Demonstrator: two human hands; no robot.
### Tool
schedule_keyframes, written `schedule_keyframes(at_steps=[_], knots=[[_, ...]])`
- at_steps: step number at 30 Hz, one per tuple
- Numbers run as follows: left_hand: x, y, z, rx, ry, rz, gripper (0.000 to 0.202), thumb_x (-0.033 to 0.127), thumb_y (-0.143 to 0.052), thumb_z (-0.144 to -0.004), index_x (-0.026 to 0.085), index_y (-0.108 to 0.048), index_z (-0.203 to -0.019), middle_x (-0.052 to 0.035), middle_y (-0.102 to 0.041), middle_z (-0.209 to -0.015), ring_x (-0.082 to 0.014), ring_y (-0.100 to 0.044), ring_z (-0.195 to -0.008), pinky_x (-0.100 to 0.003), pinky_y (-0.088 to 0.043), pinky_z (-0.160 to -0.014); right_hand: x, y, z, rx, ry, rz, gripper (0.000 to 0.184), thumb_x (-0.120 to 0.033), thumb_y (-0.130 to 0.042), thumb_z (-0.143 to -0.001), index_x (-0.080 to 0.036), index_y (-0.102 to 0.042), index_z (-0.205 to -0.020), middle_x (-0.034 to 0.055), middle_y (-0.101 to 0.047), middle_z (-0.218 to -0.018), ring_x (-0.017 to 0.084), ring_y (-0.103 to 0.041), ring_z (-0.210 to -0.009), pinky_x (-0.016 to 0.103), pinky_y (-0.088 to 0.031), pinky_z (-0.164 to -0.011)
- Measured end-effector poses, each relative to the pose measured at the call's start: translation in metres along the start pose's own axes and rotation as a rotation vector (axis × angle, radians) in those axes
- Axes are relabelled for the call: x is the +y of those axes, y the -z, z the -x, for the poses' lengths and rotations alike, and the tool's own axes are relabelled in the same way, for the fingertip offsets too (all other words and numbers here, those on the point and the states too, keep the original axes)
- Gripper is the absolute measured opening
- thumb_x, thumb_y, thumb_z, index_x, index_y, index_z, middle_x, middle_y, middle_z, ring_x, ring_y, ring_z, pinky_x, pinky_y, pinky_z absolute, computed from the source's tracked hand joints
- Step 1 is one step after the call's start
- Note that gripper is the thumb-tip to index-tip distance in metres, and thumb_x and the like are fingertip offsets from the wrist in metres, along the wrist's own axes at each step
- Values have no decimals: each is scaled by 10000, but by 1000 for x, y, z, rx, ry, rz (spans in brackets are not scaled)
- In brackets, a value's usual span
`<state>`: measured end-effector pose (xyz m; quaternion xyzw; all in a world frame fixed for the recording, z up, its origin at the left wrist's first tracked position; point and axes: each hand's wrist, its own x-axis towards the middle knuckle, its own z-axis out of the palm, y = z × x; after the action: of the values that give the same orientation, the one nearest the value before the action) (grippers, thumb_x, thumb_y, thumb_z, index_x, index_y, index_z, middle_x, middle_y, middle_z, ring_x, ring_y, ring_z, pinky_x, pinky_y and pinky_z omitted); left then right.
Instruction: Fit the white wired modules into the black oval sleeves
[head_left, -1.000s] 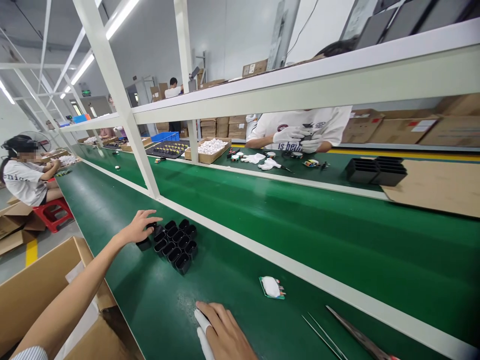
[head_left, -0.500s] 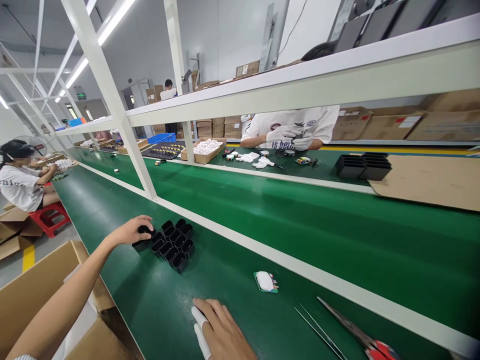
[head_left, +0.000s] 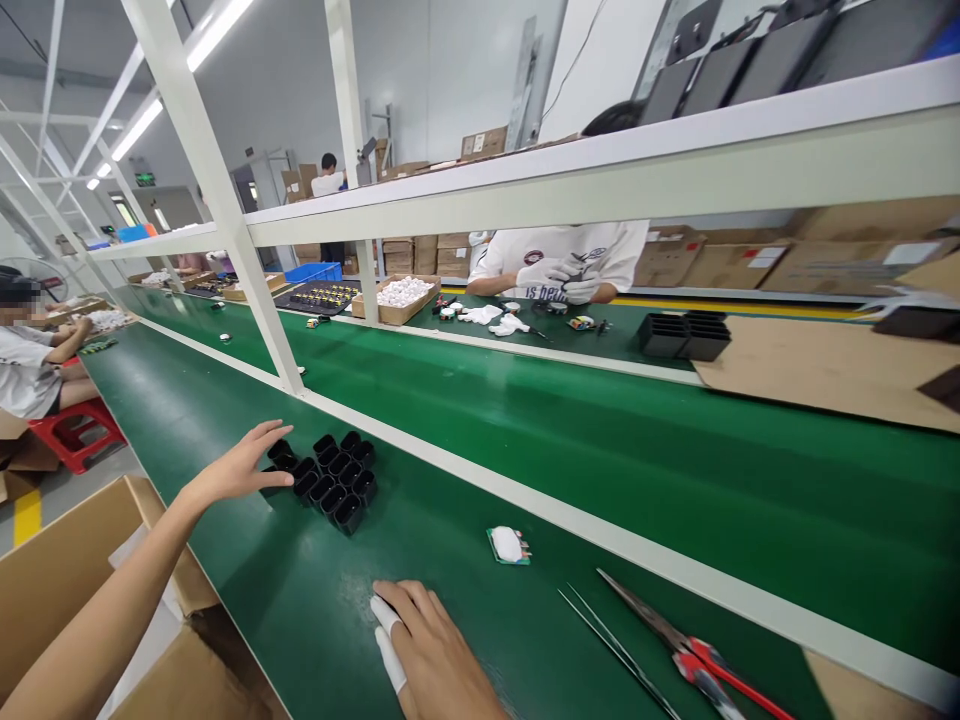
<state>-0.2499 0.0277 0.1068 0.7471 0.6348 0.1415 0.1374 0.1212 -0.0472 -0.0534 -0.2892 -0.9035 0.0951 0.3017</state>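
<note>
My left hand (head_left: 244,465) is open beside a cluster of small black plastic cases (head_left: 341,480), thumb and fingers spread around the nearest ones at the cluster's left side. The cases stand close together on the green bench, their hollow tops facing up. My right hand (head_left: 435,640) lies palm down on the bench, fingers stretched out and nothing visible in it. White finger cots cover two of its fingers. A small green circuit board (head_left: 508,545) with a white pad on top lies ahead of that hand. To its right are tweezers (head_left: 615,650) and red-handled scissors (head_left: 690,650).
A cardboard box (head_left: 142,510) stands at the bench's near left edge. A white rail (head_left: 480,475) and post (head_left: 240,250) border the bench. Across it, a person in white gloves (head_left: 566,275) works near more black cases (head_left: 682,335). Another person sits at far left.
My left hand has opened, its fingers coming away from the black case they were around. My right hand stays resting on the bench. The view has shifted slightly to the right.
</note>
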Motion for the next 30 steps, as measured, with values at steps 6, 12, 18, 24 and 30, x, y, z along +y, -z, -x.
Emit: schedule_keyframes(at_steps=[6,12,18,24,30], knots=[[81,-38,7,-86,-389,-184,319,424,-829,-877,284,-705,-1135,-99,-435,-1633,-439,-305,-1557,-672,-371,-1186,-8,25,-9,-26,33,32,304,-22,-590,-847,-180,-685,-1089,86,-659,-1364,273,-594,-1132,438,-570,-980],[76,-88,9,48,-530,-237,129,204,-711,-948,252,-671,-1061,-125,-486,-1595,-416,-295,-1565,-679,-387,-1141,48,93,-6,54,-229,266,343,-192,-512,-1041,-129,-594,-1368,189,-605,-1433,333,-556,-1291,550,-512,-1083],[81,-99,-7,146,-528,-234,85,208,-689,-909,214,-611,-879,-131,-660,-1343,-418,-466,-1426,-603,-435,-1068,80,114,5,-80,-321,330,295,-231,-554,-1028,-148,-654,-1293,182,-683,-1280,340,-620,-1182,533,-560,-977],[101,-98,7,142,-534,-168,189,255,-524,-984,219,-594,-812,-105,-693,-1067,-340,-606,-1136,-500,-493,-906,58,144,44,-87,-240,321,513,-173,-514,-1015,-168,-471,-1526,166,-488,-1570,322,-444,-1436,543,-481,-1131],[134,-114,14,-12,-512,111,151,340,-546,-1013,255,-643,-1090,-78,-653,-1219,-238,-683,-1023,-338,-597,-856,67,168,108,-64,-349,523,270,-28,-487,-957,-174,-714,-952,129,-646,-1102,285,-590,-1039,493,-564,-918]])
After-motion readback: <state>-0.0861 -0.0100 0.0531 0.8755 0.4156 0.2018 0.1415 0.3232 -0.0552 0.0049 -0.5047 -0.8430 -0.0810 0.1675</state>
